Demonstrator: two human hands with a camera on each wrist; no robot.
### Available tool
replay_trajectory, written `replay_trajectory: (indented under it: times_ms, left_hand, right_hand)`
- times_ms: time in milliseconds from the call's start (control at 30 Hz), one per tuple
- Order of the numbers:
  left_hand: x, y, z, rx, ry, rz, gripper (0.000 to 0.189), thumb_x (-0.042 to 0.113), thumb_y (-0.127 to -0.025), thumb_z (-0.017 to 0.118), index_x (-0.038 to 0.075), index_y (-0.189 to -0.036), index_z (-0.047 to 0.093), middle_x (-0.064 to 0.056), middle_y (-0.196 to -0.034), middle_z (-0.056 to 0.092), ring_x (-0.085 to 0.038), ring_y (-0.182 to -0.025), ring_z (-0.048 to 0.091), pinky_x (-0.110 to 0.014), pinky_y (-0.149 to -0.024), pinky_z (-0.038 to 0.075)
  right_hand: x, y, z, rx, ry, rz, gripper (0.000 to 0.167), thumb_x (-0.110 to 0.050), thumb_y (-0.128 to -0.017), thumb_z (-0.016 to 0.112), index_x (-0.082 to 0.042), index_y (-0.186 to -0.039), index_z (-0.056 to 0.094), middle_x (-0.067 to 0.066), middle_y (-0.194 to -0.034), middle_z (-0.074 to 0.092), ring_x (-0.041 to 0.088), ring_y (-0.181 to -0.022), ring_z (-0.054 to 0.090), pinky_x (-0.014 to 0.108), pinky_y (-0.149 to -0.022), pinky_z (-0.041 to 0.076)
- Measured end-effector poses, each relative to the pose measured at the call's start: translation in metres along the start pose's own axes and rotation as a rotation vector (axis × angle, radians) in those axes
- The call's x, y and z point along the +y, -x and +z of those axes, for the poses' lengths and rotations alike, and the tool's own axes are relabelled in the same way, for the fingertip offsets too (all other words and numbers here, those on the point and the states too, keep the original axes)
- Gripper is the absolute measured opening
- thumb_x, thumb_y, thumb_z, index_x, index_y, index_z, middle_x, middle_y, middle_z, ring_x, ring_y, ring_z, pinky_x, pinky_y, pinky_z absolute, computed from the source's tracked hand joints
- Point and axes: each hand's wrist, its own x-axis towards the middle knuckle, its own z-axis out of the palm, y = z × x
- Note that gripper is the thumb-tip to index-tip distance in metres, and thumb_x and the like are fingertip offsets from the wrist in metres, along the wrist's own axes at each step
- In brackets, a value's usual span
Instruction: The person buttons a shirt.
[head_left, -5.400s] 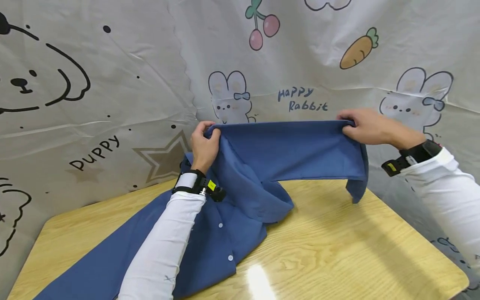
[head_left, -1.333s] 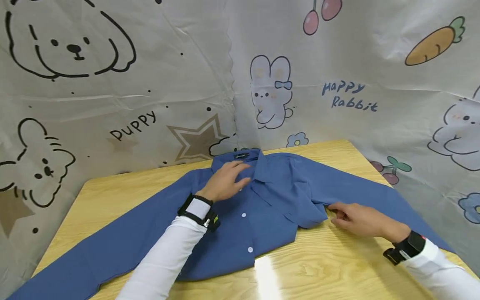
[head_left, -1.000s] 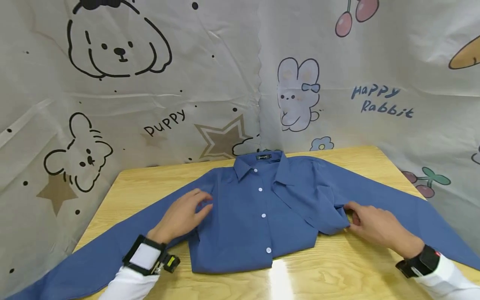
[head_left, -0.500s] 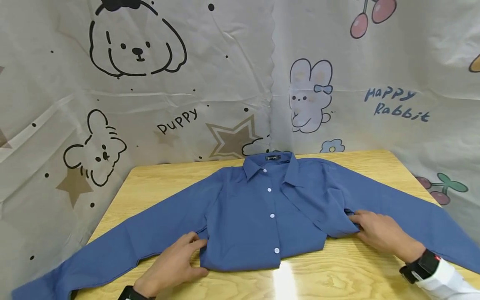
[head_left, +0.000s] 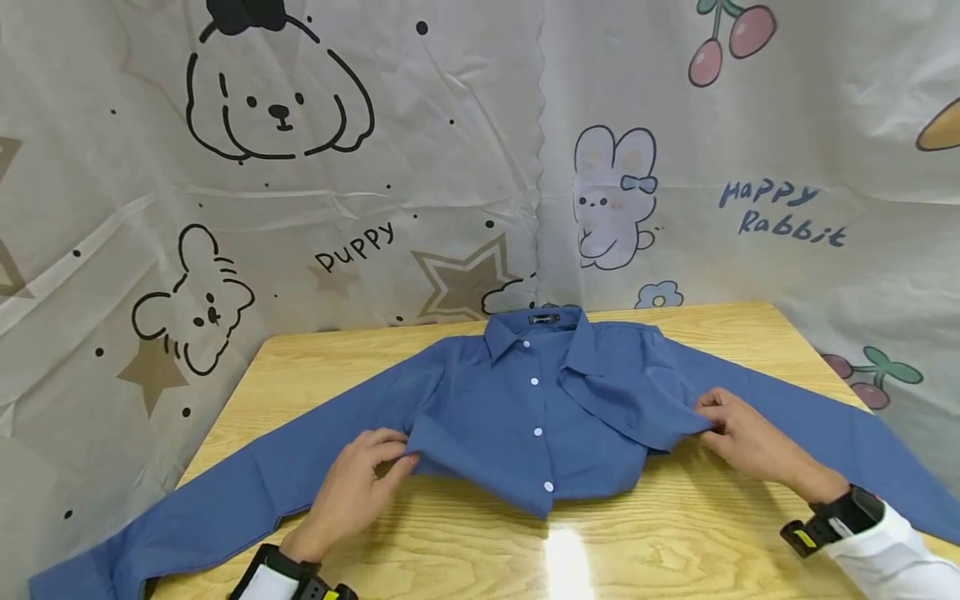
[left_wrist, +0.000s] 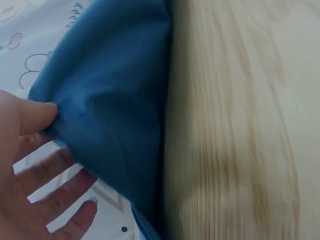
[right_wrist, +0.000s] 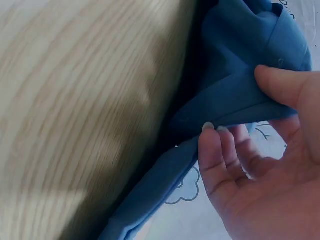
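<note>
The shirt [head_left: 480, 408] lies at the centre of the frame, collar [head_left: 504, 333] toward the back; its lower corners are raised while the lower edge dips between them, below the last of the white buttons [head_left: 537, 432]. The left hand [head_left: 352, 479], lower left of centre, pinches one corner between thumb and forefinger, its other fingers loosely spread behind the cloth; the right hand [head_left: 750, 437], right of centre, pinches the opposite side, thumb on top and fingers beneath. To hold this lift well, I would keep both pinches level and draw them gently apart – the sag in the middle suggests slack; the bunched flap near the right hand probably wants smoothing, lest a crease be trapped.

The cloth is matt blue, thin and supple, and should take folds easily; the collar stands stiffer, with sharp points and a dark label [head_left: 543, 318] inside; the sleeves [head_left: 300, 467] spread as long flat tapers, one to the lower left, one to the right edge. Beneath is a pale, smooth table [head_left: 450, 558] with wavy wood grain, a glare patch at bottom centre; behind hangs a creased, greyish sheet [head_left: 465, 117] – printed with cartoon animals and fruit – filling the upper frame.
</note>
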Motion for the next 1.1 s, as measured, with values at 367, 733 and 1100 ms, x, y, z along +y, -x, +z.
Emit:
replay_trajectory:
  times_ms: [367,733,1100]
  left_hand:
    - [0.009,-0.017,-0.009,0.082,0.293,-0.117,0.035,0.034,-0.100,0.051,0.014,-0.071,0.045,0.001,-0.062,0.033,-0.016,-0.056,0.040,-0.029,-0.055,0.033]
    - [0.016,-0.051,-0.018,0.318,0.233,-0.121,0.032,0.034,-0.103,0.040,0.012,-0.082,0.046,-0.003,-0.058,0.033,-0.017,-0.047,0.032,-0.029,-0.046,0.027]
    - [0.024,-0.076,-0.031,0.282,0.418,-0.244,0.040,0.038,-0.104,0.031,0.003,-0.089,0.041,-0.009,-0.069,0.033,-0.020,-0.055,0.037,-0.029,-0.054,0.032]
  right_hand:
    - [-0.011,-0.008,-0.019,-0.012,-0.030,0.148,0.015,-0.008,-0.096,0.055,-0.009,-0.103,0.068,0.005,-0.096,0.062,0.021,-0.086,0.053,0.038,-0.070,0.040]
    - [-0.030,-0.027,-0.038,0.022,-0.159,0.249,0.032,-0.030,-0.103,0.045,-0.009,-0.079,0.047,0.001,-0.060,0.030,0.015,-0.048,0.030,0.032,-0.052,0.030]
    - [-0.043,-0.047,-0.057,0.009,-0.310,0.309,0.041,-0.035,-0.105,0.036,-0.001,-0.086,0.050,0.004,-0.071,0.038,0.019,-0.062,0.042,0.034,-0.059,0.035]
